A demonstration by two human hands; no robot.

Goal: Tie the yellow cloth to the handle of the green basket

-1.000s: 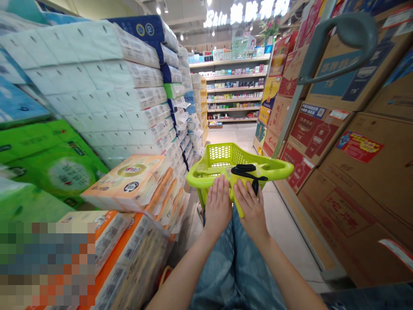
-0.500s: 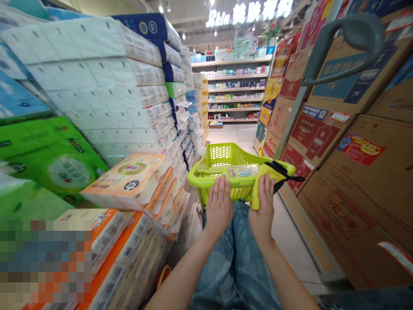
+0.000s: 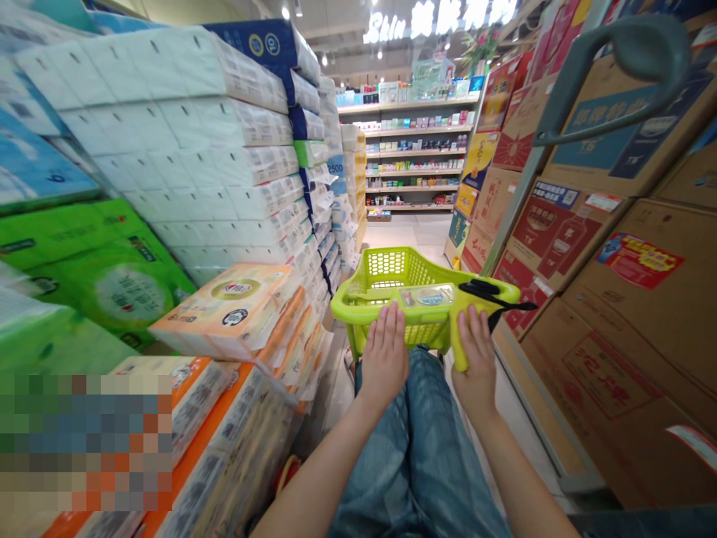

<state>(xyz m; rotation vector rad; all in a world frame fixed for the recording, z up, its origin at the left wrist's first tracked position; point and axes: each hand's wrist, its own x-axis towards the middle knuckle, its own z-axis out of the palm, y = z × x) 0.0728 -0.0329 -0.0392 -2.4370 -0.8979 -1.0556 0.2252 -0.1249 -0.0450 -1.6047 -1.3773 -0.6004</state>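
A lime-green shopping basket (image 3: 386,278) stands in front of my knees, its side walls full of holes. Flat against its near rim lies my left hand (image 3: 386,351), fingers stretched out and side by side. My right hand (image 3: 476,351) rests with extended fingers on a yellow fabric item (image 3: 460,329) that hangs over the rim; its thumb is hidden. Black fabric with a strap (image 3: 493,295) sticks out from the yellow item to the right. Between my hands, a clear-covered label holder (image 3: 429,296) sits along the basket's near edge.
Tall stacks of white tissue packs (image 3: 168,119) rise on the left, with orange tissue packs (image 3: 229,299) lower down. Cardboard boxes (image 3: 627,299) line the right side below a grey loop-shaped handle (image 3: 621,82). Product shelves (image 3: 417,149) close the aisle ahead.
My right hand has slid slightly right and down on the yellow fabric item. The view has shifted a little; my left hand keeps its place on the basket rim.
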